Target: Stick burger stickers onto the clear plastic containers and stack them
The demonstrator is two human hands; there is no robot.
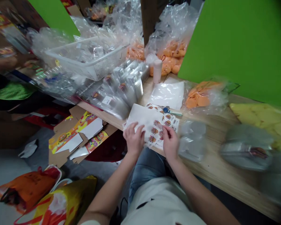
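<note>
A sheet of burger-printed stickers [165, 124] lies on the wooden table [215, 162], with a white part of the sheet [142, 118] folded or lifted at its left side. My left hand [134, 139] grips that white part at the lower edge. My right hand [170, 143] pinches the sheet's lower right edge between thumb and fingers. A small blue-and-green tool [169, 111] rests at the sheet's top edge, and its exact kind is unclear. A flat clear plastic bag [192, 137] lies to the right of my right hand.
Farther along the table are a white plastic basket [89, 59], rows of labelled clear packs [117, 90] and bags of orange items [170, 56]. Printed cardboard [79, 137] lies below the table edge. A co-worker's hand [8, 62] shows at far left, and green panels [234, 47] stand behind.
</note>
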